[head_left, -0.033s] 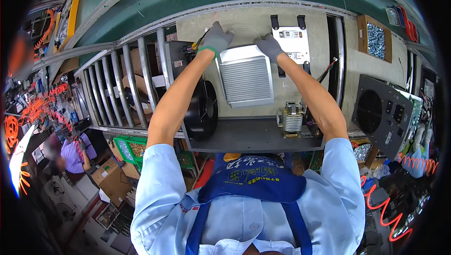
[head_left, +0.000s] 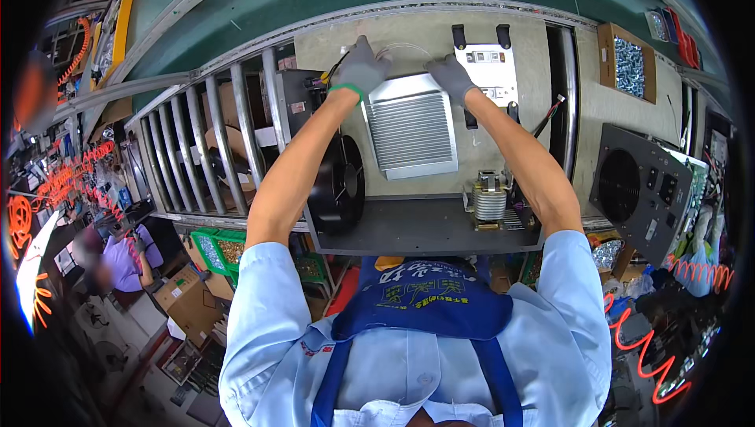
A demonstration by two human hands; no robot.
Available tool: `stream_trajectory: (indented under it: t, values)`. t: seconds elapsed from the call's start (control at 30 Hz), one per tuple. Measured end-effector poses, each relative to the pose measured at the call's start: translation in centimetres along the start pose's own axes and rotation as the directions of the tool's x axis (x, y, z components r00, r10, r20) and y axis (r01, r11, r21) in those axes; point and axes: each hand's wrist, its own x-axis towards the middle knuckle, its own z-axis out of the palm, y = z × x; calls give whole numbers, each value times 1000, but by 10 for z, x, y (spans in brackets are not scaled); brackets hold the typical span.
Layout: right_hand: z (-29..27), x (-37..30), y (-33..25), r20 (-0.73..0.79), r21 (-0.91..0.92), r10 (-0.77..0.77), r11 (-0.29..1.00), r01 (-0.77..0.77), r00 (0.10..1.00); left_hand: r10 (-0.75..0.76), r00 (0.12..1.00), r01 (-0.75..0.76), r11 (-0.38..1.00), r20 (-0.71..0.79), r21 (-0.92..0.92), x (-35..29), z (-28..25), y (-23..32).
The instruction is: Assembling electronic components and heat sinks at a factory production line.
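Observation:
A silver finned heat sink (head_left: 411, 132) rests on the pale worktop in front of me. My left hand (head_left: 360, 69), in a grey glove with a green cuff, is at its far left corner with fingers apart. My right hand (head_left: 451, 81), also gloved in grey, has its fingers closed over the far right corner; the fingertips are partly hidden. A thin, pale wire (head_left: 409, 46) arcs between the hands. To the right lies a white metal plate (head_left: 495, 73) with black brackets. Nearer to me is a dark grey metal housing (head_left: 425, 226) with a black fan (head_left: 338, 183) and a coil-like component (head_left: 489, 203).
Metal rollers (head_left: 212, 144) run along the left. At right stand a cardboard box of small metal parts (head_left: 629, 65) and another dark housing (head_left: 637, 191). Green bins (head_left: 216, 250) sit below the rollers. A person in purple (head_left: 130, 262) works at far left.

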Motion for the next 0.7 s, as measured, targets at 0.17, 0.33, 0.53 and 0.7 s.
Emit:
stream_trajectory:
  t: [0.17,0.33,0.53,0.7]
  values:
    - [-29,-30,-6,-62,274,-79,957,93,995,445,868,-485,856,220,179,-93,7,26]
    - [-74,-124,6,-172,144,-272,944,297,947,441,815,-576,686,376,444,-131,21,34]
    - [-38,-292,36,-186,-149,-406,912,383,895,426,813,-582,618,396,529,-134,27,29]
    - [3,-339,45,-260,-402,-504,832,382,824,562,774,-620,581,291,526,-140,34,21]
